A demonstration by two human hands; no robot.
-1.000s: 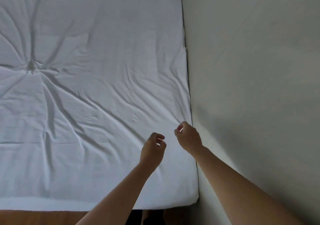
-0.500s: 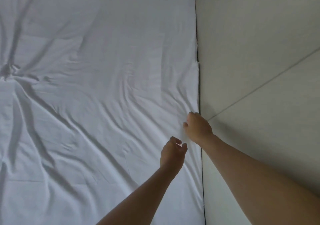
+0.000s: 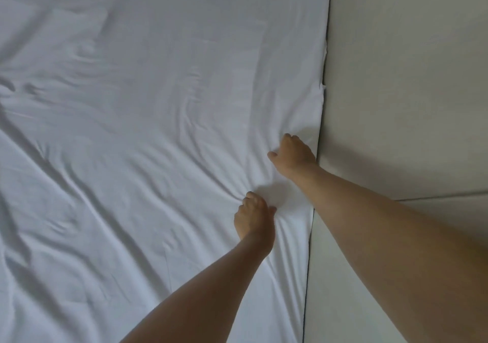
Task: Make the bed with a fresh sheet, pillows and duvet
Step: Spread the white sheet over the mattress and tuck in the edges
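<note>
A white sheet (image 3: 148,136) covers the bed and fills most of the head view, creased in long folds. My right hand (image 3: 293,155) is closed on a bunch of the sheet close to its right edge, beside the wall. My left hand (image 3: 253,218) is closed on a pinch of sheet a little nearer to me and to the left. Folds radiate from both grips. Both forearms reach in from the bottom right.
A pale grey wall (image 3: 406,105) runs along the bed's right side, with a dark narrow gap (image 3: 320,120) between it and the sheet edge. A seam line (image 3: 443,197) crosses the wall at the right.
Both hands have moved forward along the bed's right edge and come down onto the sheet. They were held loosely above it before and now grip the fabric.
</note>
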